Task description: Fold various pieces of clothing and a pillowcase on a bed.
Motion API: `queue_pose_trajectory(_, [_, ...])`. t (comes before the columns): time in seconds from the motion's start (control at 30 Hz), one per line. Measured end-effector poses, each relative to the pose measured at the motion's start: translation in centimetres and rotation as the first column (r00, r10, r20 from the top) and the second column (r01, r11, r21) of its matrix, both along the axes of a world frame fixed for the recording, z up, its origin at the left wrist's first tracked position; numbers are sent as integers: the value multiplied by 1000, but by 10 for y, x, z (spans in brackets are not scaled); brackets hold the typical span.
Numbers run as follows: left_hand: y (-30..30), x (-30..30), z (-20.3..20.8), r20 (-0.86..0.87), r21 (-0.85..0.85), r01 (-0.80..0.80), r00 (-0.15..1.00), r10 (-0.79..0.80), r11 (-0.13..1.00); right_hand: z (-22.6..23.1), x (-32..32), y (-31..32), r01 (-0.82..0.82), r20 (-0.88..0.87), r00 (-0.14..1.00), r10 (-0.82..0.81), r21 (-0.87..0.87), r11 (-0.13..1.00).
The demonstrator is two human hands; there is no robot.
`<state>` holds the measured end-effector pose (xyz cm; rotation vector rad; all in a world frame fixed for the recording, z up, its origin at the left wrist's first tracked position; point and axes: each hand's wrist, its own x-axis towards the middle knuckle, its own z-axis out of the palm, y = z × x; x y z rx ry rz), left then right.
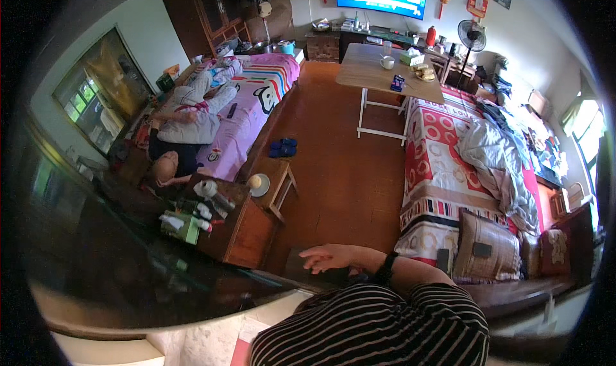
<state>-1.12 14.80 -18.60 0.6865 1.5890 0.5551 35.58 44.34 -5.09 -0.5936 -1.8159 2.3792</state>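
My right hand [328, 257] hangs empty, unclenched, at lower centre near the cabinet [250, 234]; my left hand I can't tell.

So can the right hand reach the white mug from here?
Probably not: the right hand is well short of the white mug, which sits on the table beyond a stretch of brown floor.

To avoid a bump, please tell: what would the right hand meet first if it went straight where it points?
Pointing leftward, the right hand would probably meet the brown wooden cabinet first; depth is unclear, so it might miss.
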Motion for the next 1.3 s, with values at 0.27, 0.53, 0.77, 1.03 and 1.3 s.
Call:
queue_pose_trajectory(0.27, [133, 95, -56, 274, 144, -17, 961, -23, 989, -20, 182, 86, 171, 399, 903, -159, 5, 985])
queue_pose_trajectory(0.53, [354, 182, 8, 956, -173, 94, 254, 144, 980, -77, 314, 35, 298, 540, 700, -468, 374, 878])
queue_pose_trajectory(0.77, [501, 257, 46, 97, 38, 560, 822, -561, 828, -103, 335, 9, 740, 677, 407, -614, 149, 656])
queue_pose_trajectory(1.03, [685, 356, 89, -52, 200, 957, 226, -973, 211, -125, 283, 50, 955, 750, 48, -659, 158, 250])
queue_pose_trajectory(1.3, [834, 390, 29, -65, 56, 996, 76, -995, 73, -143, 197, 49, 930, 834, -336, -437, 218, -297])
